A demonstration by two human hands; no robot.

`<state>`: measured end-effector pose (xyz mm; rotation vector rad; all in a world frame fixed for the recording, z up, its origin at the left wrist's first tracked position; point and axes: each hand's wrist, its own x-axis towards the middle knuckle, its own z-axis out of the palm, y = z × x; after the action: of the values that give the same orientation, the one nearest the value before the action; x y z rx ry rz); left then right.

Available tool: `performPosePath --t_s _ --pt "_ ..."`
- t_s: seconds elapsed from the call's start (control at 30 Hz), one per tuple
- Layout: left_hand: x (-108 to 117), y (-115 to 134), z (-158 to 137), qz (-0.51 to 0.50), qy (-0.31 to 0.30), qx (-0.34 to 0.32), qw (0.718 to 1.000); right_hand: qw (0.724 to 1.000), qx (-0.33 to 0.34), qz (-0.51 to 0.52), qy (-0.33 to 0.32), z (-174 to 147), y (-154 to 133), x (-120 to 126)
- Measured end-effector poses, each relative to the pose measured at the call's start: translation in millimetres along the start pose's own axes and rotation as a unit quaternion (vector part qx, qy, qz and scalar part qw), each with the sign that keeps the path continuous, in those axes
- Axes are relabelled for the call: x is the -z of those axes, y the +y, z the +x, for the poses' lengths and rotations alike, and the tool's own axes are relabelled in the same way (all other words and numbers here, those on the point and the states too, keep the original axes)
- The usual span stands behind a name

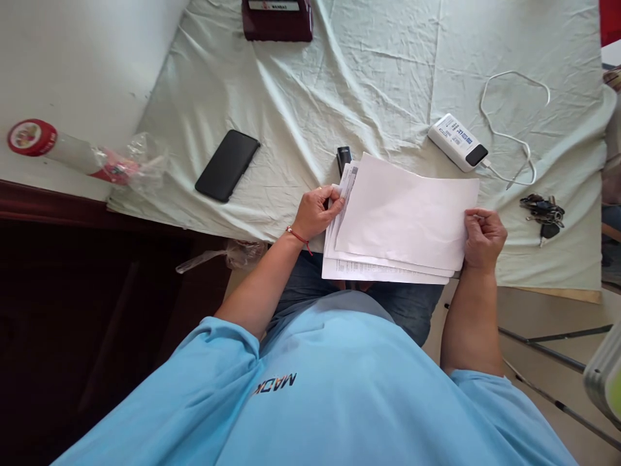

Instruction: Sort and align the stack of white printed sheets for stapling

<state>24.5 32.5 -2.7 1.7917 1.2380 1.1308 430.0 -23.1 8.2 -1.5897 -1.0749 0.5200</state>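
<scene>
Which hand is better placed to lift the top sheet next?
Probably the right hand: it meets the right edge of the top sheet, while the left hand grips sheets jutting out underneath.

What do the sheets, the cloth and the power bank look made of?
Sheets: matte paper, thin-edged, with print on the lower ones. Cloth: dull woven fabric, perhaps cotton, judging by its soft creases. Power bank: probably plastic, with a smooth white casing and glossy dark end.
</scene>
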Motion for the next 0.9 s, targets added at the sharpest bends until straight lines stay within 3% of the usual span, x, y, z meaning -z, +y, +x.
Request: performPosePath --t_s 0.47,0.9 --pt "1 -1 -1 0.008 0.003 0.020 1.000 0.999 0.035 -0.010 -0.019 1 15 1" --pt "-1 -3 -1 -0.012 0.004 -0.009 1.000 1.000 0.018 -0.021 0.002 0 2 1"
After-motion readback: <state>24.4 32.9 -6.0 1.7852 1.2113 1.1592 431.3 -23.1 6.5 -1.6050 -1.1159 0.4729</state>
